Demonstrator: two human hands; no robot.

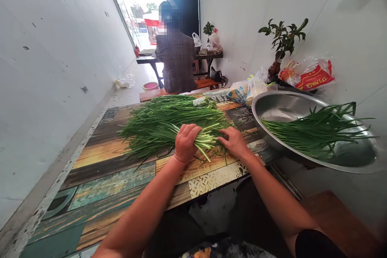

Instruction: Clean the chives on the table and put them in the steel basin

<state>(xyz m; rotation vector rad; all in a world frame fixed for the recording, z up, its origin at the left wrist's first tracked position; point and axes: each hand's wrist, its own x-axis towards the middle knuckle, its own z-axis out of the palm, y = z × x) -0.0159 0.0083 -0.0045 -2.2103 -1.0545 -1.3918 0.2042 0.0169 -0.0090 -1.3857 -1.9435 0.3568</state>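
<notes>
"Head view: what does the left hand [186, 142] have?"

"It has a bunch [208, 139] of long greens. The fingers are shut tight round it, and the pale ends poke out to the right"

"And the right hand [234, 142]?"

"It is just beside the pale ends. The thumb and first finger are a bit apart. I can't tell if the tips touch a scrap"

"Where is the bunch?"

"Over the near side of the table [113, 185], between the hands. A big green pile [163, 119] lies just past it, far and to the left. Small scraps [219, 154] lie under the pale ends"

"What is on the right?"

"A big shiny bowl [281, 107] with long leaves [317, 131] in it. Past it are a plant [284, 36] and some bags [249, 90]"

"Who is at the far end?"

"A person [176, 60] in a dark checked coat, at a small far table [145, 59]"
</notes>
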